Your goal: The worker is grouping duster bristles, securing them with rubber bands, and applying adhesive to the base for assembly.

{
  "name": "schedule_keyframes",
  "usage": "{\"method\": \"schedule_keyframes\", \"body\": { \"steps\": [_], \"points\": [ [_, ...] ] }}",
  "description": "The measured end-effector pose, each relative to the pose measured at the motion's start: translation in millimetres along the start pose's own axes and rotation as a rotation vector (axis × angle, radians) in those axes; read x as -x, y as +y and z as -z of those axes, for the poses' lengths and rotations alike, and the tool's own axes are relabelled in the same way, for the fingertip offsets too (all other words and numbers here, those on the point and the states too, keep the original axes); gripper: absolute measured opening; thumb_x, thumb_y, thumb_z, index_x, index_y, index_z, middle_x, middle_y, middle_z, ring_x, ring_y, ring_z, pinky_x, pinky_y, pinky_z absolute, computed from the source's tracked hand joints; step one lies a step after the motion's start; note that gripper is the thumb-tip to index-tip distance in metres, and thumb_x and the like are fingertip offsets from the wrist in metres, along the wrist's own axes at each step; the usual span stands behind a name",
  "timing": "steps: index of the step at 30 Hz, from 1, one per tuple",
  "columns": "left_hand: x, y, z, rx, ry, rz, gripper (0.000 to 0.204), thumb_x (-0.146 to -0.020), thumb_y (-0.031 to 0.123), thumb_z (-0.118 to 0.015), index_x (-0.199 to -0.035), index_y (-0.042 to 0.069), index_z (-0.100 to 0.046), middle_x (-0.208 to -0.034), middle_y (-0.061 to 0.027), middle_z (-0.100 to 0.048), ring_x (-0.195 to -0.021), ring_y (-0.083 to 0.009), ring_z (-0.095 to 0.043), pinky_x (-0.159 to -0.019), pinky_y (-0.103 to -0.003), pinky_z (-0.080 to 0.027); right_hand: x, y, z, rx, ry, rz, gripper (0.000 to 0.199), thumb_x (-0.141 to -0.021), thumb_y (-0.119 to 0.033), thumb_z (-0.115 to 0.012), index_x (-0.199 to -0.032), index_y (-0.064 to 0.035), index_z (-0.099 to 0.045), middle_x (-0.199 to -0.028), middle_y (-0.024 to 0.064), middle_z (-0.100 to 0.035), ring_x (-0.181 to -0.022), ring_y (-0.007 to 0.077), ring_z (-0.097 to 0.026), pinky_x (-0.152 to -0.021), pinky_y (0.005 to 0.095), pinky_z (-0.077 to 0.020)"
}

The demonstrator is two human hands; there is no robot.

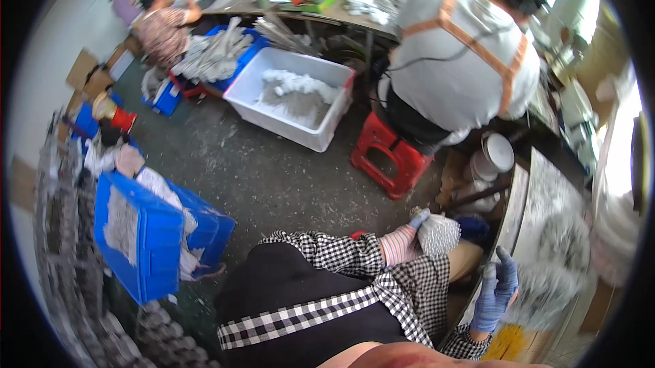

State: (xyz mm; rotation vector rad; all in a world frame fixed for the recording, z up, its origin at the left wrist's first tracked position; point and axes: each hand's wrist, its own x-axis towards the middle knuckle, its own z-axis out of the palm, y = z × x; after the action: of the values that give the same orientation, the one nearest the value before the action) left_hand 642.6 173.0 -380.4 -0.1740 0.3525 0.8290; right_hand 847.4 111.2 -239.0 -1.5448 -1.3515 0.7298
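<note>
My left hand (404, 242), with a pink-striped covering and a bluish fingertip, is closed around a bundle of thin white pieces (439, 235). Their many small ends face outward, and I cannot make out their exact kind. The bundle is just above my checked apron, beside my knee. To the right, my right hand (497, 291), in a blue-grey covering, is raised at the bench edge with its fingers apart and nothing visible in it. Beyond it, grey-white fibrous material (546, 293) lies on the bench (546, 180).
A white tub (280, 121) with white material stands ahead, and a blue crate (147, 245) is at left. A person (464, 61) sits on a red stool (392, 156) ahead right. White buckets (497, 153) stand by the bench. Another person (164, 30) works at the far table.
</note>
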Motion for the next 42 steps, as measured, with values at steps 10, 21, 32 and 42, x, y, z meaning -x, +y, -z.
{"method": "schedule_keyframes", "body": {
  "steps": [10,21,32,42],
  "points": [
    [-25,-58,-11,-0.294,-0.015,0.284,0.074,-0.094,0.066,-0.058,-0.141,0.009,-0.056,-0.141,-0.01,-0.062,-0.131,-0.0291,-0.057,-0.114,-0.047,-0.045,132,63,25,0.059,0.541,-0.393,0.029,-0.096,-0.011,-0.066,-0.123,0.0008,-0.068,-0.099,0.0047,-0.069,-0.09,0.0104,-0.062,-0.081,0.0262,-0.0499],
    [-28,-98,39,-0.681,-0.013,0.38,0.033,-0.104,0.014,-0.052,-0.135,0.007,-0.055,-0.132,-0.0104,-0.064,-0.116,-0.0216,-0.063,-0.095,-0.037,-0.061,231,118,-4,0.147,0.877,-0.578,0.027,-0.093,-0.017,-0.071,-0.116,-0.0035,-0.073,-0.086,0.0057,-0.075,-0.072,0.0082,-0.062,-0.066,0.0254,-0.0491],
    [-16,-101,7,-0.525,0.059,0.649,0.035,-0.109,0.025,-0.044,-0.137,0.007,-0.056,-0.135,-0.0119,-0.063,-0.115,-0.0276,-0.065,-0.095,-0.04,-0.061,237,104,-16,0.137,0.891,-0.517,0.026,-0.091,-0.017,-0.074,-0.114,-0.004,-0.075,-0.088,0.0117,-0.074,-0.074,0.0162,-0.068,-0.067,0.0294,-0.0538],
    [-14,-163,-41,-0.919,-0.256,0.849,0.073,-0.094,0.034,-0.07,-0.15,0.002,-0.037,-0.139,-0.0216,-0.055,-0.134,-0.0339,-0.053,-0.111,-0.048,-0.048,279,93,15,-0.216,1.123,-0.377,0.027,-0.092,-0.022,-0.073,-0.114,-0.0077,-0.074,-0.089,0.0034,-0.075,-0.074,0.0079,-0.063,-0.069,0.025,-0.0498]
  ]
}}
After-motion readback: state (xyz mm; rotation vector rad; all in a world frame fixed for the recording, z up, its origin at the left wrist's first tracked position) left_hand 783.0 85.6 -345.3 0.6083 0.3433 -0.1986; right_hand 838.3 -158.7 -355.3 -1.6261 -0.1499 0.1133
